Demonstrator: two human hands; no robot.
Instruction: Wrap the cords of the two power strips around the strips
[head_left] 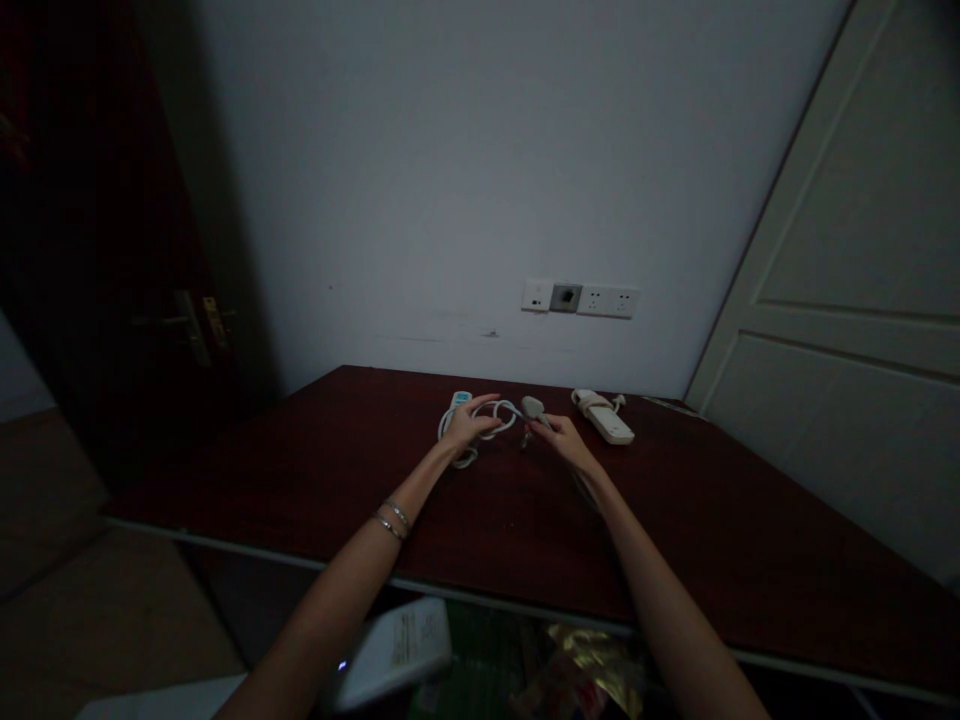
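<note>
My left hand [463, 428] curves round loops of white power cord [508, 428] over the dark red table, thumb and fingers in a loose C with cord passing through. Behind it shows part of a white power strip [461, 398] with a blue-marked end; the rest is hidden. My right hand [564, 440] pinches the cord's pale plug [533, 407], its head pointing up and away. To the right of that hand lies a second white power strip [609, 422], its cord wrapped round its far end.
The dark red table [495, 530] meets a wall with sockets [598, 300]. Below its front edge are a white box-like device [405, 645] with a small light and a gold wrapper [596, 655]. A dark door stands left, a pale panelled door [855, 330] right.
</note>
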